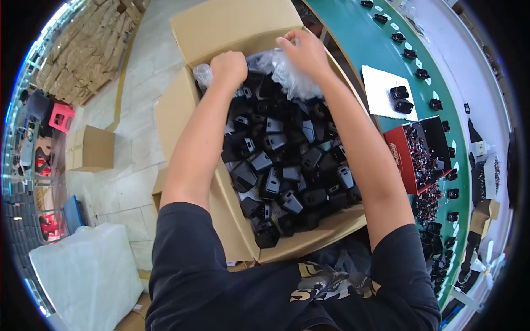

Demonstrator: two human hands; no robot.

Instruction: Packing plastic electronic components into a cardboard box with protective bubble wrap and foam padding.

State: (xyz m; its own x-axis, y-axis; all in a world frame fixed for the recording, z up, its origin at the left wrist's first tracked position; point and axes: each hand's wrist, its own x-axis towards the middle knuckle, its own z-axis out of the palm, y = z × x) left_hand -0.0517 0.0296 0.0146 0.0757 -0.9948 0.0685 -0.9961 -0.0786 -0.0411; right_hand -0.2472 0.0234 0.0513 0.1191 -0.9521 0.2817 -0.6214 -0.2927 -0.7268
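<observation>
A large open cardboard box [237,207] stands in front of me, filled with a heap of small black plastic housings [274,142]. Crumpled clear plastic bag [292,77] material lies across the far end of the heap, and more of it bulges out beside my left hand. My left hand [229,69] is closed in a fist at the far left inside the box, on the plastic; its fingertips are hidden. At the far right corner my right hand [307,53] pinches the plastic between thumb and fingers, with the film hanging below it.
Along the right runs a green table [350,27] with a row of black housings, a white sheet [381,83] and a red box [403,157] of small wired parts. To the left are a smaller carton [91,148], a pink stool [62,117] and a white wrapped block [85,276].
</observation>
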